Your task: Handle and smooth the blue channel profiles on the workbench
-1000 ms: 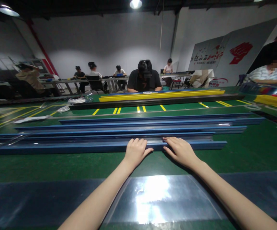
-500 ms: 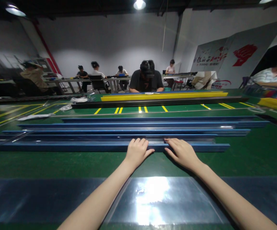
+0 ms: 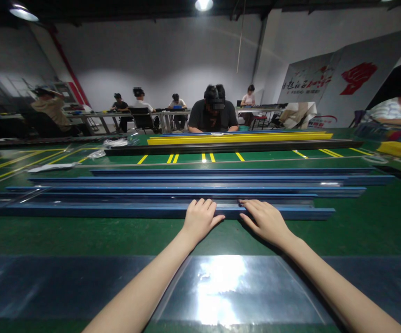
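Closest to me among several long blue plastic channels is the nearest blue channel (image 3: 82, 212), lying lengthwise across the green table. My left hand (image 3: 200, 218) is closed over its front wall, fingers inside and thumb along the near side. To the right, my right hand (image 3: 265, 219) straddles the same wall, thumb in front and fingers reaching into the channel. A small dark piece (image 3: 240, 202) shows at the right fingertips; its kind is too small to tell. A bare stretch of front wall lies between the two thumbs.
Behind lie more blue channels (image 3: 200, 181), a black strip (image 3: 228, 147) and a yellow strip (image 3: 242, 138). A glossy transparent sheet (image 3: 124, 277) covers the near table. Opposite sits a co-worker (image 3: 200, 115); other people work at tables farther back. Plastic bags (image 3: 115, 143) lie at left.
The view has shifted very slightly. Both hands stay where they were on the blue channel.
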Motion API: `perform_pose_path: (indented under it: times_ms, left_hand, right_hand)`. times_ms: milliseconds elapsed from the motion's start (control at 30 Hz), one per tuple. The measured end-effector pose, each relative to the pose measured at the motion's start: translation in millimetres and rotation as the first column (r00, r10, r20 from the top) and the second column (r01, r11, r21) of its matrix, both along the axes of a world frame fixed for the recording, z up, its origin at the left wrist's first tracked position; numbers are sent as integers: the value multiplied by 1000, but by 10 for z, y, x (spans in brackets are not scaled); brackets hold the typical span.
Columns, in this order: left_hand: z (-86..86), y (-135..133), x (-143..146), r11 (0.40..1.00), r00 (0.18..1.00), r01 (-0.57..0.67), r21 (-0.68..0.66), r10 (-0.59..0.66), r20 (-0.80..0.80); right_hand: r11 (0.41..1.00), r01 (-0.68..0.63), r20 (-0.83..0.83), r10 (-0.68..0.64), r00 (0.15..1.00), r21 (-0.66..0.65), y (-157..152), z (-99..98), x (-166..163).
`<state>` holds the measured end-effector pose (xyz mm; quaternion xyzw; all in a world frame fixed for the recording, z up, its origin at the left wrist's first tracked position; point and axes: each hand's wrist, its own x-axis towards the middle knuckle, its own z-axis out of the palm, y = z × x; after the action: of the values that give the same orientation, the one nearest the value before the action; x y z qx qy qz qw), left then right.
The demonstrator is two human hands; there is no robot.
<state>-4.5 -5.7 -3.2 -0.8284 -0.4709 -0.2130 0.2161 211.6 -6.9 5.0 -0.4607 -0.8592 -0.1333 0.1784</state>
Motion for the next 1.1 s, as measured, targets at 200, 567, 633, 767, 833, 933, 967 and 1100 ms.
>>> perform_pose_path:
  times_ms: [200, 567, 633, 767, 833, 933, 967, 1100]
  left_hand:
    - [-4, -2, -4, 1000, 1000, 2, 0, -2, -1]
    - [40, -29, 22, 1000, 1000, -10, -6, 10, 18]
    - [53, -36, 18, 1000, 1000, -16, 6, 15, 28]
    - [61, -39, 11, 1000, 997, -22, 15, 21, 68]
    - [55, -35, 10, 1000, 996, -22, 15, 21, 88]
    - [44, -24, 8, 1000, 993, -27, 14, 25, 113]
    - [42, -20, 8, 1000, 992, -29, 12, 27, 120]
    - [36, -4, 7, 999, 991, -35, 1, 34, 131]
  right_hand:
    - [1000, 1, -4, -1, 1000, -17, -7, 12, -4]
    - [1000, 3, -29, -3, 1000, -10, -9, 39, -55]
    - [1000, -6, -39, 6, 999, 3, -9, 46, -67]
    - [1000, -22, -66, 23, 998, 8, -10, 61, -74]
    - [1000, -27, -76, 27, 997, 2, -10, 71, -75]
    - [1000, -26, -79, 25, 997, -4, -10, 90, -82]
    - [1000, -24, -77, 24, 997, -4, -11, 97, -86]
    - [1000, -14, -60, 15, 998, 6, -13, 115, -101]
